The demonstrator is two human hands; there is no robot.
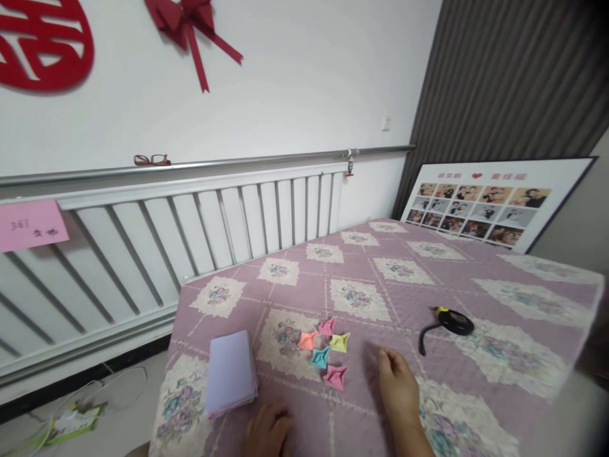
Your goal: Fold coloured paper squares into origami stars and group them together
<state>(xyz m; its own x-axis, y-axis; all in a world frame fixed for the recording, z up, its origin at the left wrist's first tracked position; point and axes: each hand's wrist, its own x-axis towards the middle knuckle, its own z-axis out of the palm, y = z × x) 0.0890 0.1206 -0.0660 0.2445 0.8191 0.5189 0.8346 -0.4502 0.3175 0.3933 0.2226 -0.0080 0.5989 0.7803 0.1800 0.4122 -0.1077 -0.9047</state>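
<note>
Several small folded-paper boats lie grouped on the purple flowered bedspread: a pink boat (326, 327) at the back, an orange boat (307, 341), a yellow boat (340, 343), a blue boat (319, 358) and a larger pink boat (335, 377) in front. To their right, my right hand (398, 384) rests with curled fingers, apart from the boats and with nothing visible in it. My left hand (269, 431) lies at the lower edge, partly cut off, fingers loosely bent and thumb apart. Just beyond it sits a stack of coloured paper (231, 373), lilac sheet on top.
A black tape measure (455, 322) with a wrist strap lies to the right. Behind the bed (309, 285) runs a white radiator (209, 228) under a pipe holding glasses (152, 160). A photo board (499, 197) leans at the back right.
</note>
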